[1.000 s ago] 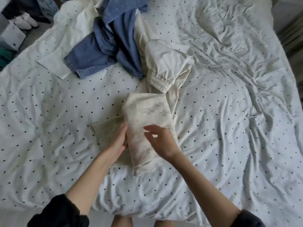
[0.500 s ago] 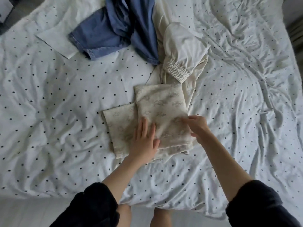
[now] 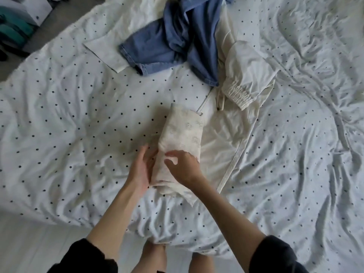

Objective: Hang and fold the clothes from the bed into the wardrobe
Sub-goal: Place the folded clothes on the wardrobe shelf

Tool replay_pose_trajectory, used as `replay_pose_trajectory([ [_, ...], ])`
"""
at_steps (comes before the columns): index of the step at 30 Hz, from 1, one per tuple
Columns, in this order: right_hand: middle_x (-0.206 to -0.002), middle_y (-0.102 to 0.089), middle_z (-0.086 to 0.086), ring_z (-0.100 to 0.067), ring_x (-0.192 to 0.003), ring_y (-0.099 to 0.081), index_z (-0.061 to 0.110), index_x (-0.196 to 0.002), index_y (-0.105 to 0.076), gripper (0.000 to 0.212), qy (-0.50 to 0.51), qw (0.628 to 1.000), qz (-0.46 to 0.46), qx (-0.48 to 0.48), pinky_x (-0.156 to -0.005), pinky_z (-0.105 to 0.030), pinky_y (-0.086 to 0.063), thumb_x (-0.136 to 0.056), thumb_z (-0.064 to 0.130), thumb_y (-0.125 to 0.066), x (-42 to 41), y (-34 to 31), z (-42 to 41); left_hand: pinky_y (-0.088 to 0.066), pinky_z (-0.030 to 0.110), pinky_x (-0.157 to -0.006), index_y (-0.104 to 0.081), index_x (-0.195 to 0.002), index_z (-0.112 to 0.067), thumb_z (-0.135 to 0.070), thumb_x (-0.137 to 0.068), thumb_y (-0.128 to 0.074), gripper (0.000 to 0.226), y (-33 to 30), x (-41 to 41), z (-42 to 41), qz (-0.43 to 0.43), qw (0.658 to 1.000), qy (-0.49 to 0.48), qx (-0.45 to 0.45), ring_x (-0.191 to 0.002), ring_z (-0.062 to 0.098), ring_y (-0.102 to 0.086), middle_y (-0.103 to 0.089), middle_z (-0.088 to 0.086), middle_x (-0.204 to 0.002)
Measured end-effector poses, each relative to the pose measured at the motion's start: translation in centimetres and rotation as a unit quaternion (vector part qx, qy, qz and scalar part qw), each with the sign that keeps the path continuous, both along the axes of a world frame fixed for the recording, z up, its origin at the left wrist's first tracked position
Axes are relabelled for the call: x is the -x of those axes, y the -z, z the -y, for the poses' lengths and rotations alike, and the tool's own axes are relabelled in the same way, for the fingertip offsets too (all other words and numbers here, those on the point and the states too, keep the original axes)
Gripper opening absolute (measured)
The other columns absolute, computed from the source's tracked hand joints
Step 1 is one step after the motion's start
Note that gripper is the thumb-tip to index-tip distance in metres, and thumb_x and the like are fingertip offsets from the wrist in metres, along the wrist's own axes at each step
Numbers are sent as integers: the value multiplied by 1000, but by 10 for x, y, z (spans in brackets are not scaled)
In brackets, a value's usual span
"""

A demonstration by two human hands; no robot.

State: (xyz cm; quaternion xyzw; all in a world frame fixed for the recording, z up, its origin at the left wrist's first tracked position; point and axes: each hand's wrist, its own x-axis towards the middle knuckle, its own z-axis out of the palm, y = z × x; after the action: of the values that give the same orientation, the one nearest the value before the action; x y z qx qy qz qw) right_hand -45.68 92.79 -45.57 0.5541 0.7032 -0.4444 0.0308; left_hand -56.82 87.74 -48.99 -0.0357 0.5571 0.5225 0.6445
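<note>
folded cream garment (image 3: 182,138) lies between left hand (image 3: 139,170) and right hand (image 3: 184,168), fingers relaxed, touching it.

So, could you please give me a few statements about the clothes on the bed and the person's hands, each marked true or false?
1. The cream patterned folded cloth lies on the white dotted bedsheet. True.
2. The left hand is at the cloth's left edge. True.
3. The blue denim garment is neatly folded. False: it lies crumpled at the far side of the bed.
4. The right hand grips the off-white garment with the elastic cuff. False: it rests on the folded cloth, apart from that garment.
5. Both hands are off the bed. False: both are at the folded cloth.
</note>
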Motion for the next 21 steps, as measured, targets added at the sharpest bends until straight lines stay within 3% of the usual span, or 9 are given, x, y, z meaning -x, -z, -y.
replay_pose_trajectory([
  [3,-125,-62,-2,-19,-115,-57,13,-118,-65,28,-29,998,-50,-16,-100,-25,-39,-94,13,-51,4,14,14,-39,36,-100,-38,-141,-30,-36,-99,-42,42,11,19,7,-164,983,87,12,-120,12,-47,-47,-4,-138],
  [5,-124,-61,-5,-23,-111,-58,11,-118,-64,28,45,994,-64,-78,-96,-26,-42,-92,8,-53,-5,21,17,-37,29,-102,-24,-148,-27,-28,-98,-48,56,23,25,17,-288,936,202,-18,-131,13,-38,-34,-3,-146],
  [7,-126,-56,-7,-25,-113,-56,11,-124,-59,33,109,983,-45,-138,-98,-34,-44,-91,9,-57,-23,29,15,-37,30,-105,-18,-149,-25,-23,-95,-54,66,35,25,25,-356,883,301,-54,-133,12,-37,-30,-5,-148],
  [9,-134,-49,-8,-23,-122,-49,11,-135,-48,47,105,984,-18,-145,-104,-34,-39,-90,16,-61,-42,37,12,-41,30,-102,-18,-149,-27,-16,-92,-59,71,43,21,28,-369,865,338,-47,-118,10,-49,-43,-5,-135],
  [12,-143,-41,-7,-22,-127,-45,18,-145,-32,66,108,994,-13,-25,-105,-34,-38,-88,27,-65,-57,49,10,-52,33,-87,-29,-143,-21,-4,-89,-60,64,46,8,34,-365,887,284,-11,-95,20,-62,-58,3,-114],
  [14,-140,-42,-6,-24,-124,-48,20,-147,-26,75,171,981,-59,69,-104,-40,-42,-86,30,-67,-56,54,10,-50,14,-75,-30,-139,-19,-3,-89,-60,60,49,-4,45,-341,898,279,3,-98,19,-61,-58,3,-113],
  [16,-133,-47,-3,-21,-114,-55,17,-148,-23,77,249,955,-109,119,-95,-36,-49,-86,25,-68,-51,59,6,-42,2,-65,-28,-136,-19,-5,-88,-62,60,49,-16,54,-323,899,296,13,-97,11,-58,-54,-6,-105],
  [18,-129,-54,-8,-20,-102,-62,11,-144,-29,72,298,935,-121,151,-84,-33,-55,-85,26,-68,-46,65,-3,-40,-1,-64,-29,-138,-11,-4,-87,-63,62,54,-20,56,-316,902,293,23,-97,8,-54,-50,-8,-105],
  [21,-114,-63,-13,-26,-96,-65,3,-129,-46,65,280,945,-57,161,-86,-44,-55,-78,33,-75,-43,71,-12,-41,4,-66,-31,-137,-10,-10,-85,-66,62,61,-11,48,-303,900,312,37,-103,12,-55,-54,-5,-112],
])
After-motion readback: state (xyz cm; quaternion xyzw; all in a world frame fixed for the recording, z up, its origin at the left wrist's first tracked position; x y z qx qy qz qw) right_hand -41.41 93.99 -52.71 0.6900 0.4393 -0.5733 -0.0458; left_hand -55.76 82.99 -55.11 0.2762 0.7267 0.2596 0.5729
